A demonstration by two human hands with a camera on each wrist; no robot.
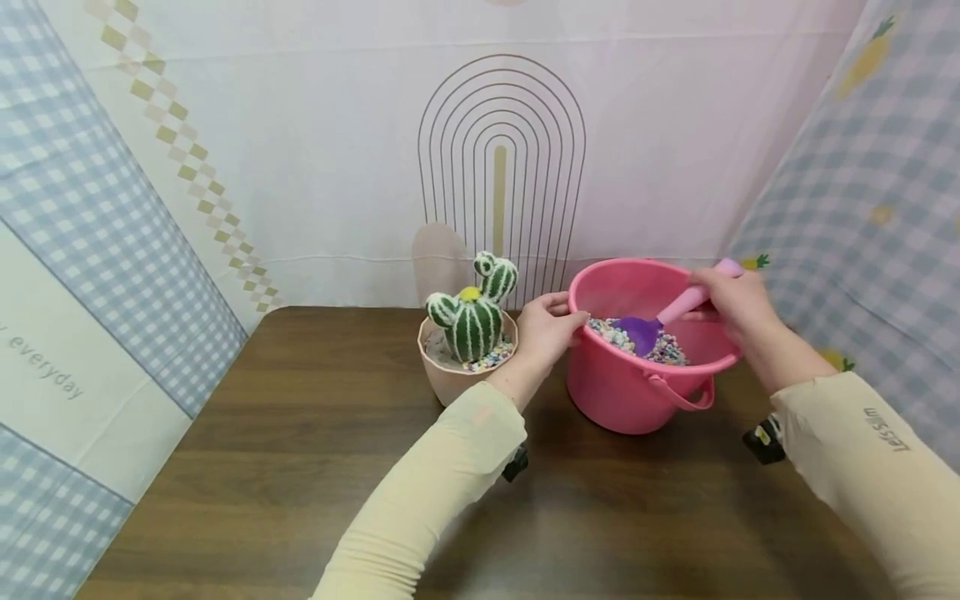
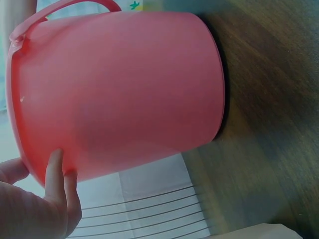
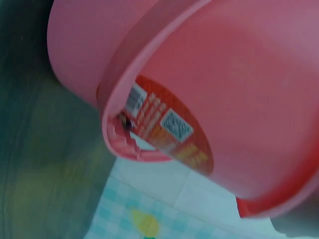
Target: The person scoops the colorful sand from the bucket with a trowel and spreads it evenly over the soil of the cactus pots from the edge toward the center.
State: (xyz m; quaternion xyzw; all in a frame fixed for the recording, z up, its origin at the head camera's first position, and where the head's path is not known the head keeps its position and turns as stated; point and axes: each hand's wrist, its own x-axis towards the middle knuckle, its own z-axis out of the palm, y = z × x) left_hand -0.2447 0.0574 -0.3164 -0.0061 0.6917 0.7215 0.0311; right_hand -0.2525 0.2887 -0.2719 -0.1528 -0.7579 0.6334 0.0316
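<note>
A pink bucket (image 1: 618, 392) stands on the table, holding small multicoloured pebbles (image 1: 670, 350). At its left rim my left hand (image 1: 546, 329) grips the edge, with the thumb over the rim and fingers against the outer wall, as the left wrist view also shows. My right hand (image 1: 738, 304), over the bucket's right side, holds a toy shovel (image 1: 686, 302) by its pink handle; the purple scoop (image 1: 637, 335) lies among the pebbles. The right wrist view shows the bucket's pink wall (image 3: 239, 94) and a red label (image 3: 172, 127), not the shovel.
Just left of my left hand is a pale pot (image 1: 442, 383) with a knitted cactus (image 1: 476, 329), grey filling and some coloured pebbles. The bucket's handle (image 1: 693, 402) hangs at the front. Patterned cloths surround the wooden table (image 1: 322, 433) at the back and sides.
</note>
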